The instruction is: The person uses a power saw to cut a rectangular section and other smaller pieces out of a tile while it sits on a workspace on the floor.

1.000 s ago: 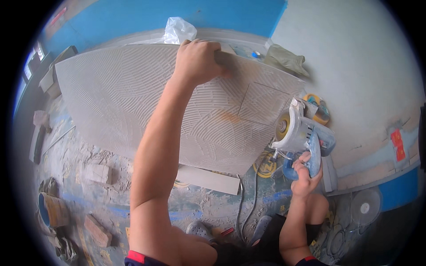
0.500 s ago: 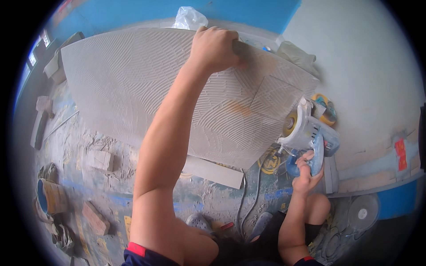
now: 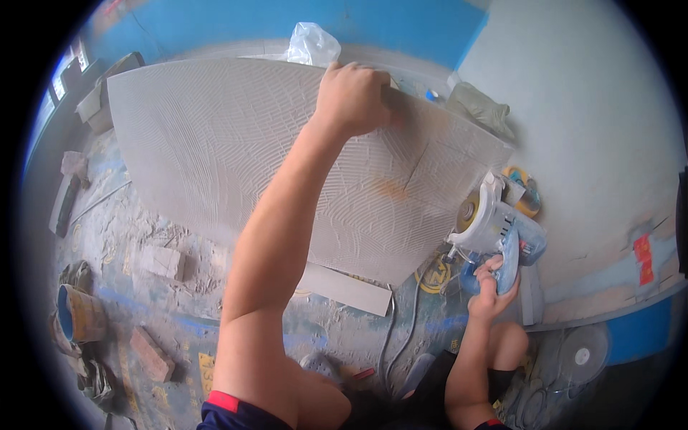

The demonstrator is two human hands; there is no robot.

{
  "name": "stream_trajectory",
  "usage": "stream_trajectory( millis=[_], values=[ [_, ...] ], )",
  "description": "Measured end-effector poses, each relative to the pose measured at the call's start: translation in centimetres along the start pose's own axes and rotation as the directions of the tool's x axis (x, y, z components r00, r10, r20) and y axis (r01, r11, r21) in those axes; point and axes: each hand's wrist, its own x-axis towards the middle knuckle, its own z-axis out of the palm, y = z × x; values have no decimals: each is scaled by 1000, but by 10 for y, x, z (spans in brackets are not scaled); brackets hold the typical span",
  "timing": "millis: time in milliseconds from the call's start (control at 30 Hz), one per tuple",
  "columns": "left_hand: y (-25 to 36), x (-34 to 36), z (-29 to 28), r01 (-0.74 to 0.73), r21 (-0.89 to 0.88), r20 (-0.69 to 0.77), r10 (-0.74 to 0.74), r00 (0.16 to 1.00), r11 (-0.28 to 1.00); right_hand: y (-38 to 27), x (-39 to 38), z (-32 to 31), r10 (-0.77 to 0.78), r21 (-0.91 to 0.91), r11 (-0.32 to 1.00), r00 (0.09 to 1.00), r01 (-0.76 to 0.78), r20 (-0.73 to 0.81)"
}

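A large grey tile (image 3: pixel 208 136) with a ridged back leans across the middle, a thin dark line marking its right part. My left hand (image 3: pixel 355 97) is closed over the tile's far edge. My right hand (image 3: pixel 494 283) wraps round the blue handle of a handheld electric tile saw (image 3: pixel 498 215). The saw's round blade (image 3: pixel 468 210) stands at the tile's right edge; whether it touches is hard to tell. A brownish smudge (image 3: pixel 390 188) marks the tile near the dark line.
A narrow tile strip (image 3: pixel 347 289) and grey cables (image 3: pixel 412 322) lie on the dusty floor before me. Bricks (image 3: pixel 152 352) and a bucket (image 3: pixel 82 313) stand at left. Beyond the tile are a clear plastic bag (image 3: pixel 313 44) and a greenish sack (image 3: pixel 479 109). A yellow tool (image 3: pixel 525 192) lies by the right wall.
The tile's upper edge and my left hand sit slightly lower in the picture, partly because the view has shifted. Both grips stay the same, and the saw remains by the tile's right edge.
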Motion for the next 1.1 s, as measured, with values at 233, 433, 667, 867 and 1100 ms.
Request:
stream_trajectory(
  millis=[233,433,667,867,1100],
  values=[
    [1,-2,0,-10,18,11,10,1000,1000,-11,8,4,-16,4,1000,999,16,-34],
    [5,-7,1,-14,28,23,13,1000,1000,-13,16,1,-43,8,999,998,44,-47],
    [3,-12,4,-18,24,29,18,999,1000,-14,18,4,-64,-10,998,995,63,-81],
    [3,-13,2,3,24,81,-5,997,1000,-25,19,11,-39,16,999,995,40,-91],
    [3,-4,-2,16,-7,86,-16,996,1000,-65,4,6,-50,36,998,999,50,21]
  ],
)
